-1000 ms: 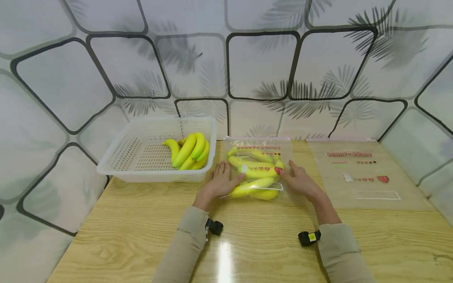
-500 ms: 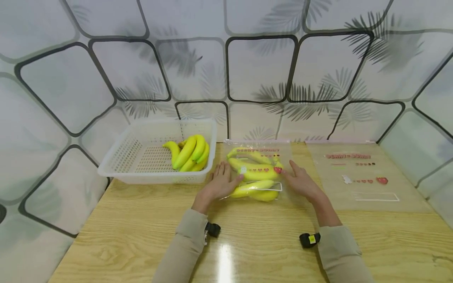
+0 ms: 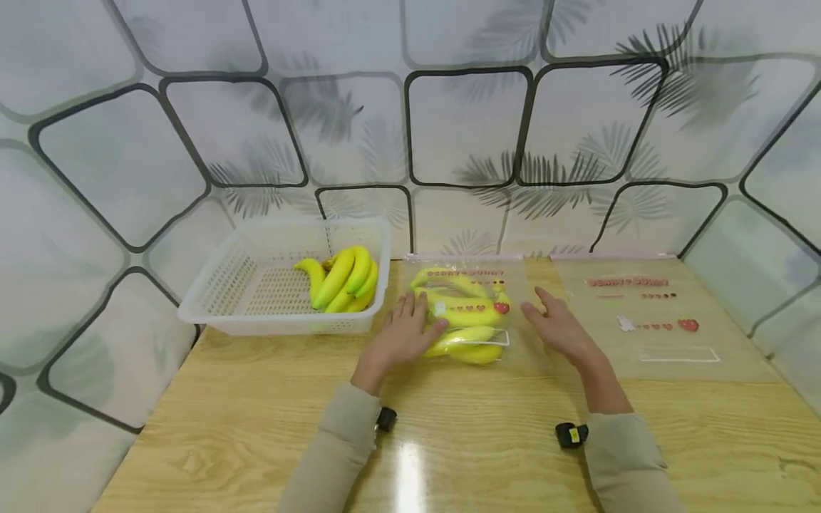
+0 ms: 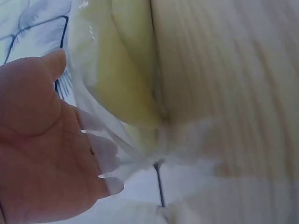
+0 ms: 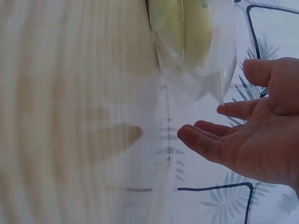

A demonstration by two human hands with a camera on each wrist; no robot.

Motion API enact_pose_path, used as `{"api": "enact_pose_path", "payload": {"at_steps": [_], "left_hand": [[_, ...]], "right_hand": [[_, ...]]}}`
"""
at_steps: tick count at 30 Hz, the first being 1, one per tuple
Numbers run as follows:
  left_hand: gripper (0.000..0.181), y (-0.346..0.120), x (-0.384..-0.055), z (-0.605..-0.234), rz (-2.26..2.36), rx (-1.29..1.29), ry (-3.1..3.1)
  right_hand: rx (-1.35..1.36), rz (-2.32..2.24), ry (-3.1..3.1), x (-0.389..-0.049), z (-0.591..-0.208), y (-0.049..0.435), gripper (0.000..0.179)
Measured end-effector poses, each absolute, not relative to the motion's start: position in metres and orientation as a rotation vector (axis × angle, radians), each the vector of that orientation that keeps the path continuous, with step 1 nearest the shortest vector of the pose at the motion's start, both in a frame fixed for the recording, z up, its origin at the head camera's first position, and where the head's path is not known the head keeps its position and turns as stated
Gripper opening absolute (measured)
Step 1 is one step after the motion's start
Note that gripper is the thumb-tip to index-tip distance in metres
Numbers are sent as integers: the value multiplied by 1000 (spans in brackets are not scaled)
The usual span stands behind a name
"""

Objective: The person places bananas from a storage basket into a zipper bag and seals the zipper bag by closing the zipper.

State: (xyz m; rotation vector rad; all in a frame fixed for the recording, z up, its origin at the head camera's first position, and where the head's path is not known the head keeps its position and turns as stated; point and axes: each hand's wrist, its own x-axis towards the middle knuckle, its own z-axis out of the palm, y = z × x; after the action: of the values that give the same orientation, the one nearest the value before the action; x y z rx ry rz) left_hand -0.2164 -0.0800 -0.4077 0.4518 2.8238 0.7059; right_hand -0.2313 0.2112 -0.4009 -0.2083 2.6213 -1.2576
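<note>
A clear zip bag (image 3: 471, 267) with a pink top strip and printed hearts lies flat on the table, several bananas (image 3: 471, 313) inside it. At the bag's left edge is my left hand (image 3: 400, 336), fingers extended; in the left wrist view its fingertips show behind the clear film (image 4: 107, 144). My right hand (image 3: 564, 329) is just off the bag's right side, fingers loosely spread and holding nothing. In the right wrist view the right hand (image 5: 252, 121) appears beside the bag's corner (image 5: 215, 84); whether a fingertip touches it I cannot tell.
A white perforated basket (image 3: 256, 324) stands at the back left, with a bunch of bananas (image 3: 346, 278) in its right half. Another printed zip bag (image 3: 667, 342) lies flat at the right. A patterned backdrop (image 3: 468, 128) rises behind the wooden table (image 3: 474, 442).
My right hand has shifted right, away from the bag's side. The left hand has lifted or turned slightly at the left edge. The bananas in the bag look the same.
</note>
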Motion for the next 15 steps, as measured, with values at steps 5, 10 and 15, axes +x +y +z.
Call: {"api": "enact_pose_path", "payload": {"at_steps": [5,10,15], "left_hand": [[81,-53,-208,-395,576,622,2917],[80,-4,-192,-380,201,880,3030],[76,57,-172,-379,-227,1090,3002]], "right_hand": [[-255,-1141,2726,-226,-402,235,72],[-250,-1000,2813,-224,-397,273,68],[-158,-779,2895,-227,-392,310,63]]}}
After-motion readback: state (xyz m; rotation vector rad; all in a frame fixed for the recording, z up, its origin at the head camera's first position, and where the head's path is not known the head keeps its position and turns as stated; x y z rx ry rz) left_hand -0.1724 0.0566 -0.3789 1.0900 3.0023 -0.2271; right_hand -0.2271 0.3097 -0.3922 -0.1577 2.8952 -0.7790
